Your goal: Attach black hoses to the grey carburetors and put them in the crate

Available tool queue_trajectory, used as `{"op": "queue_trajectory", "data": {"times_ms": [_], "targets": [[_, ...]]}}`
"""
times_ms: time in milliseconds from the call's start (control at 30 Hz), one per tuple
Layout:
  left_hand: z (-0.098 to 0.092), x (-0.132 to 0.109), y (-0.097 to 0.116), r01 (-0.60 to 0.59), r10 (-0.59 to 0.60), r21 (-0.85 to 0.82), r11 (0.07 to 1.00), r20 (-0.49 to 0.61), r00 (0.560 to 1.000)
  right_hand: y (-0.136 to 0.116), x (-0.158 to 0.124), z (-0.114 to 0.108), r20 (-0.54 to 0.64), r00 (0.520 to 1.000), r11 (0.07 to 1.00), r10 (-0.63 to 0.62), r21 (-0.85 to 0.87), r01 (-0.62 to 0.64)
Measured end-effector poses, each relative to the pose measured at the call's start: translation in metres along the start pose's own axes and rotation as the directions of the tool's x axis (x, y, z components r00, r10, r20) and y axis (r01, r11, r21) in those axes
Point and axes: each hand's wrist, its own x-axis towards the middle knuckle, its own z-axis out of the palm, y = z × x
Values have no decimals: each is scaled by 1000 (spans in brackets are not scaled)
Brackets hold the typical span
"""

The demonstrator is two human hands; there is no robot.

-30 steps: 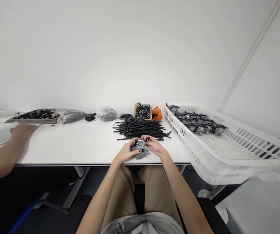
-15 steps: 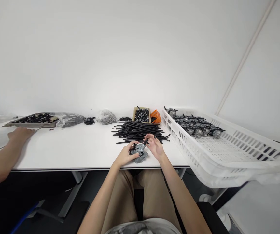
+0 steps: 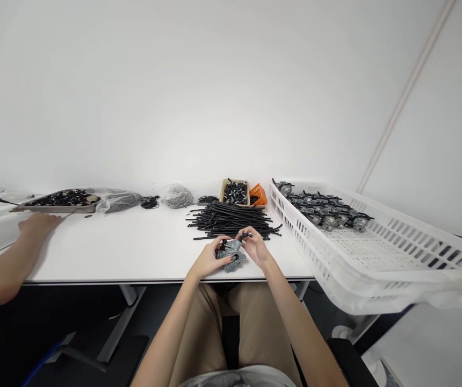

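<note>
A grey metal carburetor is held just above the front edge of the table. Round its left side my left hand is closed, the thumb across the front. My right hand is at the upper right of the carburetor, its fingers closed about a short black rubber boot on top. Part of these fingers is hidden behind the boot. Just beyond both hands lies a pile of black rubber hoses.
A white crate with several carburetors stands at right. Behind the hoses are a beige bin of black parts and an orange basket. Plastic bags and a tray lie leftward. A co-worker's hand rests at left.
My right fingers have closed in on the black boot, which now points up to the right. At far left a red-handled tool in a co-worker's hand has come into view.
</note>
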Motion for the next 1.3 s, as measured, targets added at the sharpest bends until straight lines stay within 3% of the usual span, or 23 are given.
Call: {"op": "queue_trajectory", "data": {"times_ms": [200,300,433,600,767,867,933,1000,1067,1167,1233,1300], "targets": [[0,0,2,16,-16,0,1000,-6,1000,-1,-1,1,-43,999,999,-12,-41,11],[0,-1,2,14,-13,14,1000,-26,1000,5,-9,4,-55,997,987,-49,-156,40],[1,-1,-1,7,-6,20,1000,-47,999,20,-26,14,-91,996,934,-1,-355,-32],[3,-3,-4,72,-72,-8,997,-60,996,28,-35,21,-106,994,921,38,-383,-76],[2,-3,-8,49,-54,-116,992,-38,998,19,-28,19,-60,996,910,-61,-413,31],[5,3,-12,-25,-3,-255,967,-109,994,9,-19,22,-31,993,904,-117,-417,93],[11,8,-14,-62,-23,-428,902,-192,981,0,-11,28,29,995,894,-98,-438,100],[18,12,-14,-40,-143,-650,759,-226,964,-8,-3,36,117,992,865,-36,-495,90],[24,12,-13,47,-306,-836,547,-148,940,-13,6,44,194,980,823,36,-562,81],[27,9,-9,149,-472,-954,259,9,882,-13,15,51,225,972,759,65,-644,98],[26,6,-5,157,-528,-973,169,45,848,-8,17,51,181,983,714,32,-692,104],[24,4,-1,168,-555,-972,162,51,830,-2,14,48,114,993,674,-14,-733,94]]}}
